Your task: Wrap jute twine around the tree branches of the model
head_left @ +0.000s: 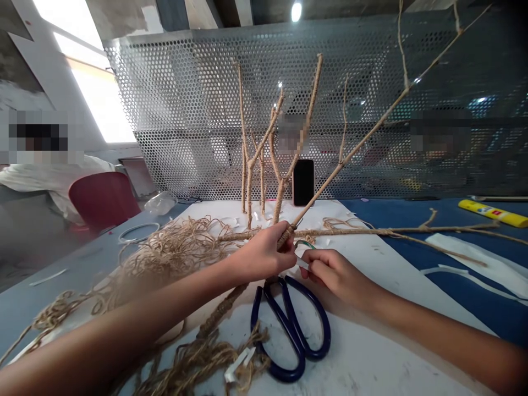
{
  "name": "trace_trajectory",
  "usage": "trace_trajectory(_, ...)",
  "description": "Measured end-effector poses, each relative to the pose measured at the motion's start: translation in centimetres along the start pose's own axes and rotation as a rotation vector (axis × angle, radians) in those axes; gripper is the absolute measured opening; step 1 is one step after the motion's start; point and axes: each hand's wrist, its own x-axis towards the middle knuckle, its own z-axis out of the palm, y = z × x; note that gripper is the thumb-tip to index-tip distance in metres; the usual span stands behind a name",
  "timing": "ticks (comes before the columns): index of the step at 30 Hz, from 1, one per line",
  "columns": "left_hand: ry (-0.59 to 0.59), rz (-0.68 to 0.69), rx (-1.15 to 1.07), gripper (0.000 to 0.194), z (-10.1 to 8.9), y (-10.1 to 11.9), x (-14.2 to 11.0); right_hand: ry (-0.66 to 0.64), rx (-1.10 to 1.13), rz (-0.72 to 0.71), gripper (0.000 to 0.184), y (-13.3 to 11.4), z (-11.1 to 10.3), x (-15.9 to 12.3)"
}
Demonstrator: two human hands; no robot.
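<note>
The left hand (264, 254) wraps around the twine-wrapped branch (355, 151), so the part inside the fist is hidden, and the thin top of the branch runs out past the picture's edge. The tips of the blue scissors (291, 324) are tucked under both hands, and the small white strip (303, 264) pinched by the right hand (334, 275) is too tiny to tell what it is. The pile of twine (165, 258) is cut off at the bottom edge.

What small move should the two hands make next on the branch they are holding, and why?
Probably the right hand should press its white strip onto the branch just above the twine-wrapped end, since the left hand grips that end, the strip's tip sits beside it, and the stem above looks bare.
</note>
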Motion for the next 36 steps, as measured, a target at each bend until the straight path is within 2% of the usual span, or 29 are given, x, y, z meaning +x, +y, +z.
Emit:
trace_trajectory(6, -0.057, -0.052, -0.147, 0.017, 0.1, 0.2, -0.1, 0.006, 0.18, 0.049, 0.018, -0.2, 0.3, -0.4)
trace_trajectory(10, -0.056, -0.05, -0.163, 0.017, 0.1, 0.4, -0.2, 0.029, 0.22, 0.046, 0.018, 0.0, 0.3, -0.5)
trace_trajectory(20, -0.024, -0.077, -0.061, 0.02, 0.1, 0.3, 0.0, 0.042, -0.106, -0.043, 0.022, 0.0, -0.3, -0.1)
trace_trajectory(26, 0.005, -0.152, -0.034, 0.021, 0.2, 0.8, -0.2, 0.134, -0.1, -0.059, 0.023, 0.2, -0.2, -0.1)
trace_trajectory(30, 0.031, -0.146, 0.0, 0.017, 0.1, 1.4, -0.3, 0.137, -0.11, -0.062, 0.022, 0.1, -0.2, -0.1)
trace_trajectory(36, -0.018, -0.167, -0.003, 0.021, 0.1, 1.1, -0.2, 0.149, -0.121, -0.041, 0.021, 0.1, -0.1, -0.2)
